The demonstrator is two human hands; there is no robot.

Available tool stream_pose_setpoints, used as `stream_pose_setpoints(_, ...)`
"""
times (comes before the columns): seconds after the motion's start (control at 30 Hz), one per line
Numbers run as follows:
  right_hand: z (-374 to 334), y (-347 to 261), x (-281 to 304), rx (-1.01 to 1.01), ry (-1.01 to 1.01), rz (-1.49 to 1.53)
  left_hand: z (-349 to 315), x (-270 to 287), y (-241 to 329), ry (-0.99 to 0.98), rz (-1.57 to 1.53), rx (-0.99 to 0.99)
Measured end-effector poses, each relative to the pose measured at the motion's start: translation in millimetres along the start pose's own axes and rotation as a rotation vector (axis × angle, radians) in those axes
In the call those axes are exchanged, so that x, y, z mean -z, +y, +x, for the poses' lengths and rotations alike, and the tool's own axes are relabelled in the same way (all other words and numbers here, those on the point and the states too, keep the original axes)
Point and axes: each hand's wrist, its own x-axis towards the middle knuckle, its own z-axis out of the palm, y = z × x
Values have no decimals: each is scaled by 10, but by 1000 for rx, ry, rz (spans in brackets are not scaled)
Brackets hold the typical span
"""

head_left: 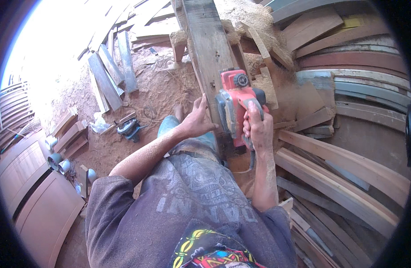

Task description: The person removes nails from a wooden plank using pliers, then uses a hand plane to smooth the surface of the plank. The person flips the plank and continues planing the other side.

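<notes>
A red and dark grey electric hand planer (pixel 234 105) rests on a long, thick wooden beam (pixel 205 40) that runs away from my body. My right hand (pixel 259 127) is wrapped round the planer's rear handle, and the cord hangs down below it. At the beam's left edge is my left hand (pixel 197 119), its fingers stretched and apart, the fingertips by the wood and nothing in its grasp. Weathered grey patches and dark marks show on the beam's upper face. Sawdust coats both forearms.
A blue power tool (pixel 129 128) lies on the sawdust-covered floor at left, near grey planks (pixel 105 73). Long boards (pixel 339 178) are stacked along the right. Wooden panels (pixel 49 214) stand at lower left. A wooden support (pixel 178 44) sits beside the beam.
</notes>
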Motion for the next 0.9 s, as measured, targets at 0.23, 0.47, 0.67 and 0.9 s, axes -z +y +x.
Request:
stream_pose_setpoints(0.23, 795, -543, -366, 64, -28, 26, -23, -28, 31, 71, 113, -118)
stream_pose_setpoints(0.47, 1543, -1166, -852, 157, -38, -64, -57, -7, 24, -1, 91, -61)
stream_pose_setpoints(0.67, 2257, -1678, -1130, 319, -26, -117, -66, 60, 138, -6, 119, -83)
stream_pose_setpoints(0.9, 1452, -1088, -909, 337, -97, -6, 27, 10, -73, 22, 127, -85)
